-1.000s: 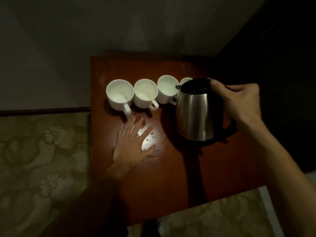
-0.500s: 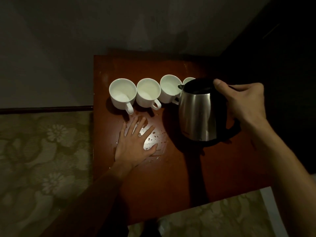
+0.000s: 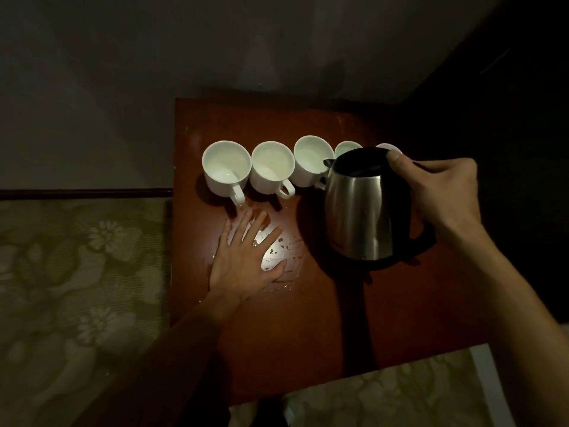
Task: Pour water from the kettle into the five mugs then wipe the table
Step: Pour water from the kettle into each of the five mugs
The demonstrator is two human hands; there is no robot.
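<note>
A steel kettle (image 3: 360,208) with a black lid and handle hangs tilted above the table, spout toward the mugs. My right hand (image 3: 443,195) grips its handle, thumb on the lid's rim. White mugs stand in a row at the back of the brown table (image 3: 308,328): the left mug (image 3: 226,167), a second mug (image 3: 271,167), a third mug (image 3: 311,160). A fourth mug (image 3: 346,147) and a fifth mug (image 3: 388,147) show only their rims behind the kettle. My left hand (image 3: 246,260) rests flat, fingers spread, on the wet tabletop.
Spilled water drops (image 3: 283,251) glisten on the table beside my left hand. A patterned carpet (image 3: 77,288) lies left of and in front of the table. A dim wall rises behind; the right side is dark.
The kettle in my right hand has shifted a little right, so the fourth mug's rim shows more and a fifth rim appears. My left hand stays flat on the table.
</note>
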